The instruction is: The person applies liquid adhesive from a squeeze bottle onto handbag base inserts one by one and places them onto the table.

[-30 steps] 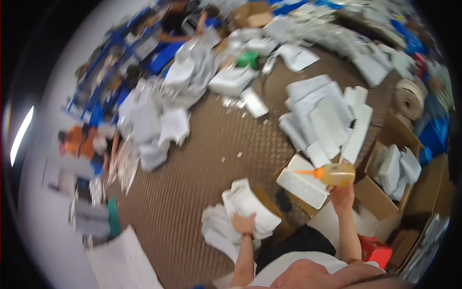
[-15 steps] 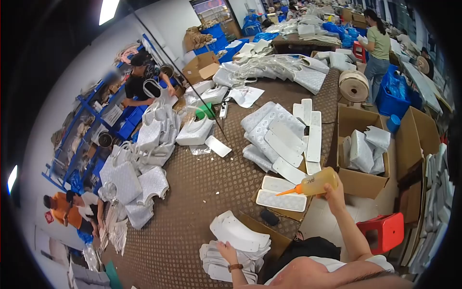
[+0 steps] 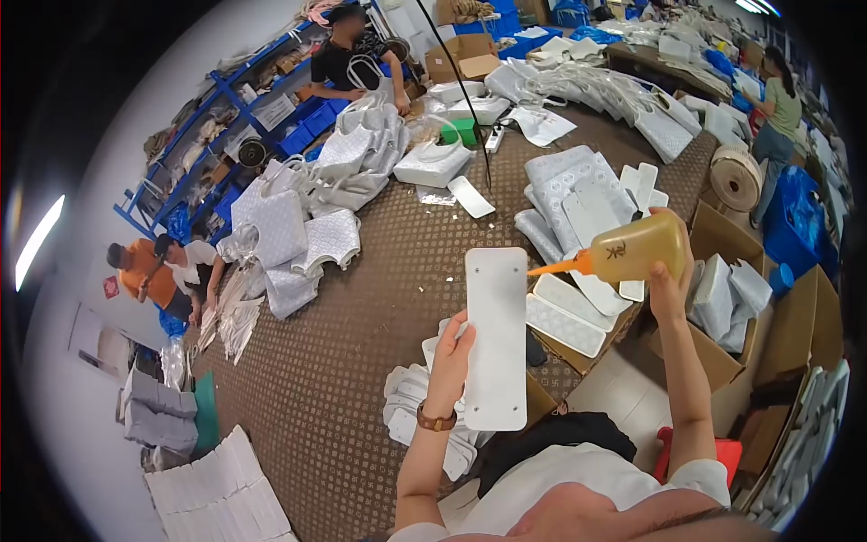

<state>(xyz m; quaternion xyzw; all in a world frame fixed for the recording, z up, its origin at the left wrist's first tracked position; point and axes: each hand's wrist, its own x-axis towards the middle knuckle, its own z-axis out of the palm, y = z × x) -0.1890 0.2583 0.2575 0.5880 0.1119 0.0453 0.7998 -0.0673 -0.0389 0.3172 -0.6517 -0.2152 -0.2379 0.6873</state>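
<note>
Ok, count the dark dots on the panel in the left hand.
4: one near each corner of the panel, the top right one beside the tip of the bottle. The left hand covers a little of the edge, so more could hide there.

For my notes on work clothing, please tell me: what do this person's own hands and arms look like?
The left hand and right hand wear no gloves. A brown band, watch or bracelet unclear, circles the left wrist; none shows on the right. The short sleeves are white.
</note>
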